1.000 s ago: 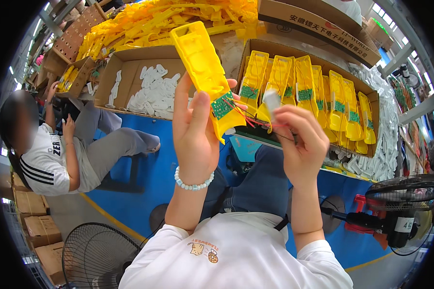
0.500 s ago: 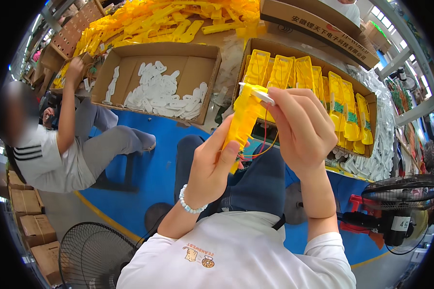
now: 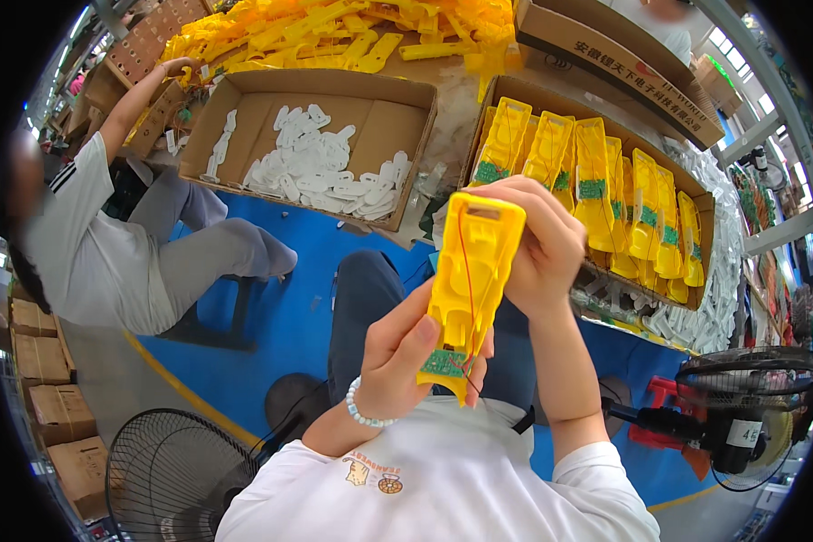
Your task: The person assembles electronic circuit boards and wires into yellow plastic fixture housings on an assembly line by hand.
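Note:
A yellow plastic housing (image 3: pixel 488 248) is held in front of my chest, its hollow inner side facing up. A small green circuit board (image 3: pixel 444 363) sits at its near end, with thin red wires running along the shell. My left hand (image 3: pixel 397 343) grips the near end between thumb and fingers, thumb beside the board. The far right edge is held by my right hand (image 3: pixel 544 242), whose fingers curl behind the shell and are partly hidden. No white plastic piece shows in my fingers now.
An open carton (image 3: pixel 210 108) holds loose white plastic pieces (image 3: pixel 312 154). Another carton (image 3: pixel 706 212) has several yellow housings with boards standing in it. Yellow parts (image 3: pixel 334 32) are heaped behind. Fans (image 3: pixel 181 474) stand at both sides; a co-worker (image 3: pixel 90 244) sits at left.
The housing has turned from edge-on to show its hollow inside and come nearer my body. My right hand has shifted down onto its edge; the white piece has gone from sight. The co-worker's arm reaches farther.

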The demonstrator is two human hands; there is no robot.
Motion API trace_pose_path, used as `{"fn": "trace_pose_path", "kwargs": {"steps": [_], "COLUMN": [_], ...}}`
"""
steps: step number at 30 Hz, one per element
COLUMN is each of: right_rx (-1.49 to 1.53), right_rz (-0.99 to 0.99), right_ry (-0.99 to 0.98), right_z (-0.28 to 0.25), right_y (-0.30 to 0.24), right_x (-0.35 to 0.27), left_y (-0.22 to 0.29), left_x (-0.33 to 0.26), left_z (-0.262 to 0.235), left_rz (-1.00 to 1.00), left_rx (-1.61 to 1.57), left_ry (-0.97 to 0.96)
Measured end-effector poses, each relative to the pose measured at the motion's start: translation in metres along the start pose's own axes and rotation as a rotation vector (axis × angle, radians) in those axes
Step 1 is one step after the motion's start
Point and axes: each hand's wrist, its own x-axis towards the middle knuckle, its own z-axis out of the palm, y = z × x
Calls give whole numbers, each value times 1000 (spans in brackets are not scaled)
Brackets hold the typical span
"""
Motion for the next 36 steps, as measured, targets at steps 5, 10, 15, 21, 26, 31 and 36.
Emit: {"fn": "trace_pose_path", "kwargs": {"steps": [5, 10, 15, 21, 26, 31, 36], "right_rx": [330, 795, 730, 498, -69, -476, -356], "right_rz": [499, 714, 739, 661, 225, 89, 204], "right_ry": [-146, -143, -102, -522, -524, -702, -611], "right_z": [18, 17, 39, 99, 162, 217, 210], "right_y": [1, -12, -8, 0, 39, 95, 95], "right_x": [-27, -35, -38, 7, 68, 75, 90], "left_y": [-1, -14, -24, 2, 32, 47, 59], "left_x": [2, -1, -12, -31, -55, -67, -58], "left_z": [-18, -45, -58, -69, -110, -117, -105], "left_rz": [60, 105, 158, 386, 487, 603, 603], "left_rx": [332, 364, 305, 234, -12, -153, -123], "left_ry": [159, 197, 271, 561, 762, 633, 593]}}
